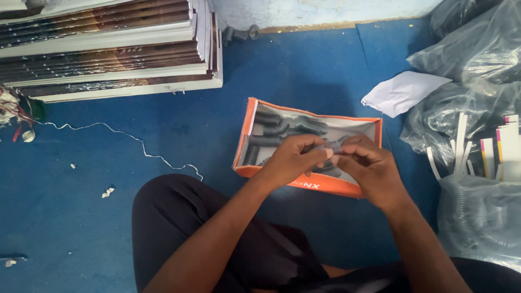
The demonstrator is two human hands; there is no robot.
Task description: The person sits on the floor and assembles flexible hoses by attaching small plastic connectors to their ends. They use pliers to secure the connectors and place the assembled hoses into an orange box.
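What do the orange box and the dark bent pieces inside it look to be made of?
The orange box looks like thin cardboard: matte, with folded walls and a pale grey inside. The bent pieces look like dark grey rubber or soft plastic tubing, dull with a faint sheen; which one, I cannot tell. Both hands hold one.

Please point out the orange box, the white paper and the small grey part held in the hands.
orange box (296, 182), head view, near wall.
white paper (401, 92), head view, middle.
small grey part (335, 145), head view, exposed end.

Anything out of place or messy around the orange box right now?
Minor clutter only: a loose white string trails across the blue floor, white scraps lie left, and crumpled white paper sits beside the orange box.
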